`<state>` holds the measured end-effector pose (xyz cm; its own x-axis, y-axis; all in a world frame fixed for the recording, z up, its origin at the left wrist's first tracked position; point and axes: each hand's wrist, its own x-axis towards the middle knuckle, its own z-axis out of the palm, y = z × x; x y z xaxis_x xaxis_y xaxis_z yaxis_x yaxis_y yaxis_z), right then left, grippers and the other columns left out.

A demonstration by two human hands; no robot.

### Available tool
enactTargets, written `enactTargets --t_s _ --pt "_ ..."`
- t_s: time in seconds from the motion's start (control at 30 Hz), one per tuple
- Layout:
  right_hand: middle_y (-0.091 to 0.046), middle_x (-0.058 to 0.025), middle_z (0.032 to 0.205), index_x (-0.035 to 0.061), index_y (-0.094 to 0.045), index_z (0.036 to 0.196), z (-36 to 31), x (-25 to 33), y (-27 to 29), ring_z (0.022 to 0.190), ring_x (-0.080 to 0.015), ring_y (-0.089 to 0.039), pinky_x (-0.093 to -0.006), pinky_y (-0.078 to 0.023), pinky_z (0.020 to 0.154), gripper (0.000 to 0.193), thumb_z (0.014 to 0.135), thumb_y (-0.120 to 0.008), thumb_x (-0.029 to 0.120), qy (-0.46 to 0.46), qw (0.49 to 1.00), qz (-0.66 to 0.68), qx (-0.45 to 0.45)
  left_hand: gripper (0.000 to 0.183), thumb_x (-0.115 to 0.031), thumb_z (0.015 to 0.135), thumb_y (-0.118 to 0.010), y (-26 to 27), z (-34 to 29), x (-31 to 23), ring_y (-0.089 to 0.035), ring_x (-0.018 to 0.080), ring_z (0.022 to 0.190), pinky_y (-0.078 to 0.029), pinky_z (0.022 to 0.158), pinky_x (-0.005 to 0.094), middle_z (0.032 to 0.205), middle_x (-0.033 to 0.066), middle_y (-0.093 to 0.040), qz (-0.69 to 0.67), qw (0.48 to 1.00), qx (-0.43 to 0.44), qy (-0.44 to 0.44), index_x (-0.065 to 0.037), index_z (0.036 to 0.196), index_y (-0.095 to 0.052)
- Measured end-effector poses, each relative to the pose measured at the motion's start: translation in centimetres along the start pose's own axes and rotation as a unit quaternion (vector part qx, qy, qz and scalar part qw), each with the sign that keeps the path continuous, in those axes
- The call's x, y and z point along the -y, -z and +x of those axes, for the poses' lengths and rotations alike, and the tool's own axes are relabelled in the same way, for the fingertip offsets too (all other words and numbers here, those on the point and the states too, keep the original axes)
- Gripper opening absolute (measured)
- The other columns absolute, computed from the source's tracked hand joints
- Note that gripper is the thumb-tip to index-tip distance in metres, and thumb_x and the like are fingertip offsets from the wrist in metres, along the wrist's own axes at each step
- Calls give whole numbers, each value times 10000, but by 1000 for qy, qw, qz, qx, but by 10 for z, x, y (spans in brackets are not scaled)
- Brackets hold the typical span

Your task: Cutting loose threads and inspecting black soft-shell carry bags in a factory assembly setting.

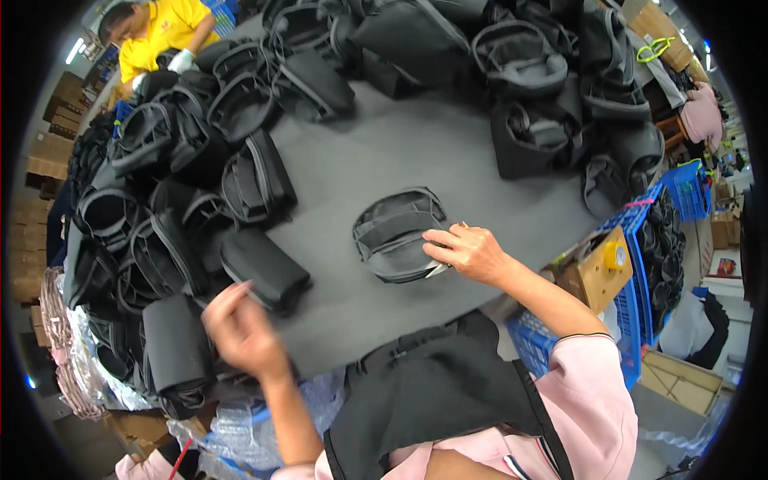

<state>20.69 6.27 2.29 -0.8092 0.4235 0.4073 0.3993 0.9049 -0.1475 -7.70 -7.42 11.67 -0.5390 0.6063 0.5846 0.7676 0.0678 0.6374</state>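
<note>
A black zippered pouch point(392, 252) lies open on the grey table in front of me, its inside facing up. At its right edge is my right hand point(470, 252), closed around small snips point(437, 270); only their pale pointed tips show below the fingers, and the rest is hidden in the palm. The fingertips touch the pouch or hover just over it; I cannot tell which. My left hand point(240, 332) is smeared by motion, off to the left beside a closed black pouch point(264, 268). Nothing can be made out in its fingers.
Black pouches point(164, 248) are heaped along the left and far sides of the table point(344, 168), with more pouches point(536, 132) at the far right. Blue crates point(640, 280) and a wooden block point(602, 272) stand off the right edge. A person in yellow point(164, 36) works at the far left.
</note>
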Motion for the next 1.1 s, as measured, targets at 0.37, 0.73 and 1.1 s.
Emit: enactTargets --t_s 0.37,0.73,1.1 --pt "-579 -85 828 29 -496 1000 -57 34 -12 590 -130 -606 -183 -392 466 181 896 -544 169 -523 523 672 -39 250 -188 854 -549 -117 -115 -39 -583 276 978 -444 835 363 1019 114 -626 -42 927 371 33 -43 1053 -594" --pt "-494 -1 578 28 -518 801 -51 43 -15 473 -45 -450 -233 -371 445 144 816 -632 115 -389 660 625 146 430 -370 864 -584 -125 -144 -60 -632 234 841 -476 764 317 915 175 -650 -91 862 284 409 37 999 -613" --pt "-475 21 513 44 -559 841 -48 13 -16 405 -46 -416 -194 -302 352 187 836 -647 209 -490 463 716 181 213 -130 800 -628 -131 -184 -88 -491 306 720 -396 640 377 789 153 -503 -67 947 157 271 30 794 -488"
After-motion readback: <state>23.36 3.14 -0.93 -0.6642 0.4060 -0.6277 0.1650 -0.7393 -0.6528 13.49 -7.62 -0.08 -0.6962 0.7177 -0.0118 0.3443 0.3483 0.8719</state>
